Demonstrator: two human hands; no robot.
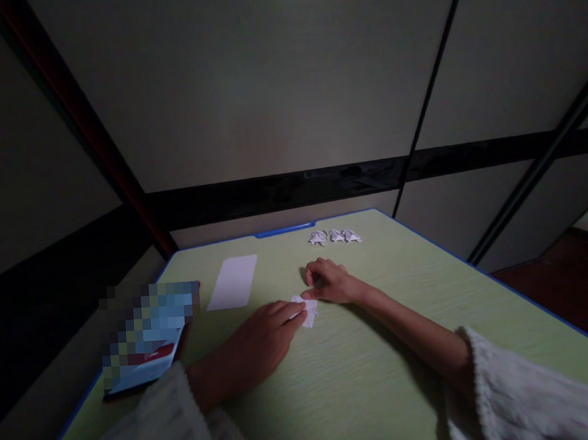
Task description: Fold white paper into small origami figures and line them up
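A small piece of folded white paper lies on the green tabletop between my hands. Fingers of my left hand are held together and pin it down from the left. From the right, the thumb of my right hand presses on its upper edge, while the other fingers curl above it. Both hands cover part of the paper, so its whole shape is hidden. Farther back stand three small folded paper figures, one on the left and two close together.
White paper lies flat to the left of my hands. A tablet-like object, partly pixelated, sits at the table's left edge. The table has a blue rim with a blue bar at its back, near a panelled wall.
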